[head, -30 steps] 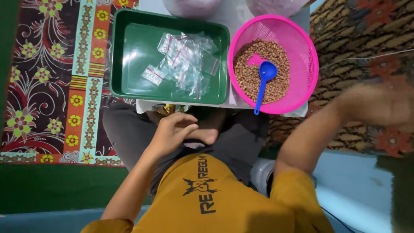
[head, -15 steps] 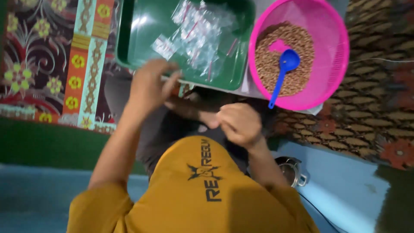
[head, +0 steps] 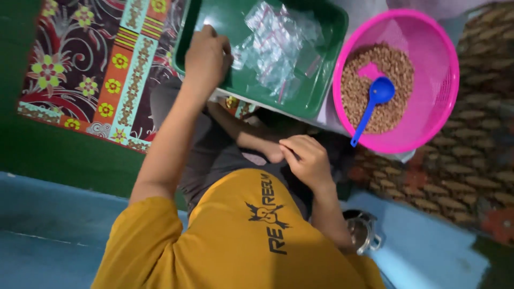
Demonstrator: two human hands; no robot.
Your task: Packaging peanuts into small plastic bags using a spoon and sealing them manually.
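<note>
Small clear plastic zip bags [head: 278, 51] in the green rectangular plastic tray [head: 326, 80] are reached for by the left hand [head: 206, 56], its grip hidden. The right hand [head: 305, 160] is loosely curled, empty, at the lap. A single bag must next be separated, it is judged.

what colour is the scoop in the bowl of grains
Blue scoop, lying in the pink bowl; seen in the head view.

I see a mustard-yellow T-shirt [head: 235, 241] with short sleeves and a dark printed emblem with lettering across its front. Below it I wear dark grey trousers [head: 206, 155]. My arms are bare from the sleeves down, and both hands, left [head: 206, 53] and right [head: 305, 158], carry no gloves or rings.
</note>
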